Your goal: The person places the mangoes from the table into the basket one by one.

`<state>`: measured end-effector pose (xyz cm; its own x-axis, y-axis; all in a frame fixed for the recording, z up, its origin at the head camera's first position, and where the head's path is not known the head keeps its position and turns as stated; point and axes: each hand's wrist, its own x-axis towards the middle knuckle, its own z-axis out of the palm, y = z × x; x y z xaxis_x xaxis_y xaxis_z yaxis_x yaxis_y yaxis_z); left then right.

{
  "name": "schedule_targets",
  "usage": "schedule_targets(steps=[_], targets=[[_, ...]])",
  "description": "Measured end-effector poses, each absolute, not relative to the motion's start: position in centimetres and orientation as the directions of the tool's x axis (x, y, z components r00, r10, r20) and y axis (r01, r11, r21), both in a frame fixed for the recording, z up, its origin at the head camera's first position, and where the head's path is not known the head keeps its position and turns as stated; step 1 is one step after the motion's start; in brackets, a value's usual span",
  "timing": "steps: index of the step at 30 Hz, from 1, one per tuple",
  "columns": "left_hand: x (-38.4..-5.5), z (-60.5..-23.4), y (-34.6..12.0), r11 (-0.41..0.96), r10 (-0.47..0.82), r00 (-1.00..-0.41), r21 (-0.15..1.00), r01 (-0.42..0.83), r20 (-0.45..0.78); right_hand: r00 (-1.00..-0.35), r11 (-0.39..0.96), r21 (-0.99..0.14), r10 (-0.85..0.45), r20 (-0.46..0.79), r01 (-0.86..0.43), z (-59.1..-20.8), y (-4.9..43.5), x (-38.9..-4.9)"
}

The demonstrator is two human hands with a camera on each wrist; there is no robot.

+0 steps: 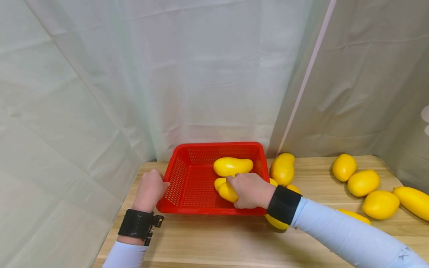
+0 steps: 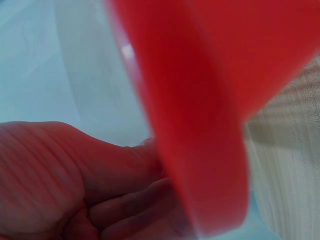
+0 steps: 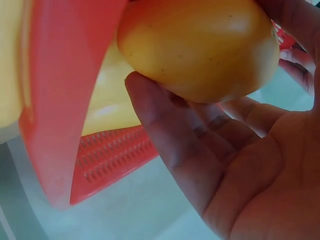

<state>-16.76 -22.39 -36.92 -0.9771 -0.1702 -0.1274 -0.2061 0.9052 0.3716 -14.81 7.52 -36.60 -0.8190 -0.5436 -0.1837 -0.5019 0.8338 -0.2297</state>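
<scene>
A red plastic basket [image 1: 201, 186] with slotted walls stands on the table, tipped slightly in the head view. My left hand [image 1: 151, 190] grips its left rim; in the left wrist view the thumb and fingers [image 2: 127, 165] meet at the red rim [image 2: 195, 125]. Inside the basket's right half, my right hand [image 1: 253, 190] holds a yellow mango [image 1: 228, 192], its fingers curled around the fruit. In the right wrist view that mango [image 3: 200, 50] lies between thumb and fingers. Another mango [image 1: 232, 166] lies along the basket's back, and one more shows partly behind the held one.
Right of the basket, a mango [image 1: 283, 169] leans near the curtain, with others partly hidden by my right forearm. Several more mangoes [image 1: 363, 183] lie at the table's right side. A pale curtain [image 1: 218, 74] hangs behind the wooden table [image 1: 201, 242].
</scene>
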Motion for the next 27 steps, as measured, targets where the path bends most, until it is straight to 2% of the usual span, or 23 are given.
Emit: schedule_targets(steps=[27], targets=[[-16.64, -36.87, -22.36, 0.907, -0.169, -0.978, 0.369, -0.202, -0.118, -0.820, 0.879, -0.278, -0.467, -0.331, -0.388, -36.60, 7.36, -15.19]])
